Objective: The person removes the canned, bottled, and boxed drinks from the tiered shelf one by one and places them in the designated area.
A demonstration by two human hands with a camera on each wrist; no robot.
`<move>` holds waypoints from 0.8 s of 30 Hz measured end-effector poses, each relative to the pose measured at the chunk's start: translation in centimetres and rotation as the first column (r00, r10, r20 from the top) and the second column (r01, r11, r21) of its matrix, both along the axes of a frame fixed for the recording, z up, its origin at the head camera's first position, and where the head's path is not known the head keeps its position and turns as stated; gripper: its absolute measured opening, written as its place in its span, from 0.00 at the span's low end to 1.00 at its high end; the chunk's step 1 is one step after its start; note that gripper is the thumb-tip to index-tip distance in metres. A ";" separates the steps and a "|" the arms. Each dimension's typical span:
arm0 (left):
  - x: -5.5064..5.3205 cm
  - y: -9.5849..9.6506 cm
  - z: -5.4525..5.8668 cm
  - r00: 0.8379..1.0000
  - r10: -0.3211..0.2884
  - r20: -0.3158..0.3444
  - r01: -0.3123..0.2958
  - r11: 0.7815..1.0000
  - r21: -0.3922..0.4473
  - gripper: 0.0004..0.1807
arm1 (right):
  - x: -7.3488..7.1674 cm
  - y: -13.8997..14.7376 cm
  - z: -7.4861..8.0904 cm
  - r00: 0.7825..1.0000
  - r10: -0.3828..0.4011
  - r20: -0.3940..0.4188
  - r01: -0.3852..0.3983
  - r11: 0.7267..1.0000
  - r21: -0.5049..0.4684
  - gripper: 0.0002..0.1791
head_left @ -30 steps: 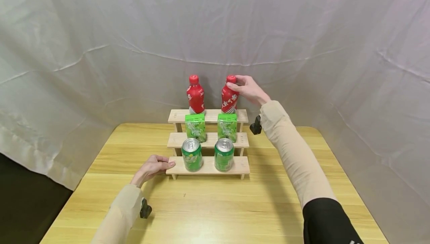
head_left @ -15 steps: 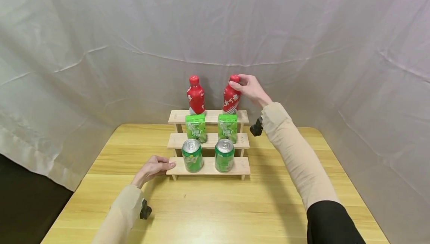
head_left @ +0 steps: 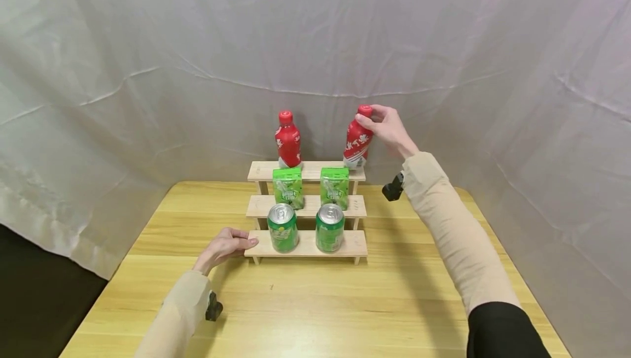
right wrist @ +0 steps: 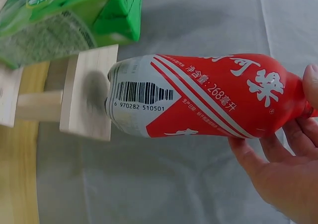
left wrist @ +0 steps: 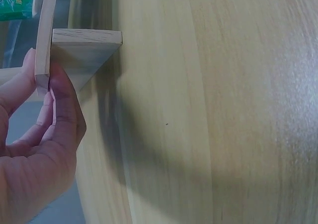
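Note:
My right hand [head_left: 391, 128] grips a red drink bottle [head_left: 359, 142] by its neck, just under the cap. The bottle leans a little and its base is over the right end of the top step of a wooden three-step rack [head_left: 315, 171]. In the right wrist view the bottle's barcode side [right wrist: 144, 95] faces the camera. My left hand [head_left: 228, 246] pinches the left end of the lowest step, thumb on top and fingers beneath; the left wrist view shows the board's end [left wrist: 43, 60] between them. A second red bottle [head_left: 288, 142] stands on the top step at left.
Two green drink boxes [head_left: 334, 188] stand on the middle step. On the lowest step are two green cans [head_left: 330, 229]. The rack stands on a wooden table [head_left: 315, 303], with a grey cloth [head_left: 315, 35] hanging behind and at both sides.
My right hand has moved to the right with the bottle, from upright on the top step to leaning at the step's right end. The left hand has stayed at the rack.

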State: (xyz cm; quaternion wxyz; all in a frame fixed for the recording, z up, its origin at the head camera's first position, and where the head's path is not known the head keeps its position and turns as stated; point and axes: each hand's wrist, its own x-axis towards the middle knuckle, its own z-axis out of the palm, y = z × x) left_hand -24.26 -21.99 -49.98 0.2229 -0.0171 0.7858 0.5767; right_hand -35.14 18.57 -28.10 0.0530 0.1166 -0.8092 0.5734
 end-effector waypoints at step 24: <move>-0.2 0.5 -0.2 1.000 0.009 0.005 -0.009 1.000 0.005 0.32 | 2.3 10.3 -4.4 0.974 -0.200 0.106 0.190 0.977 0.095 0.33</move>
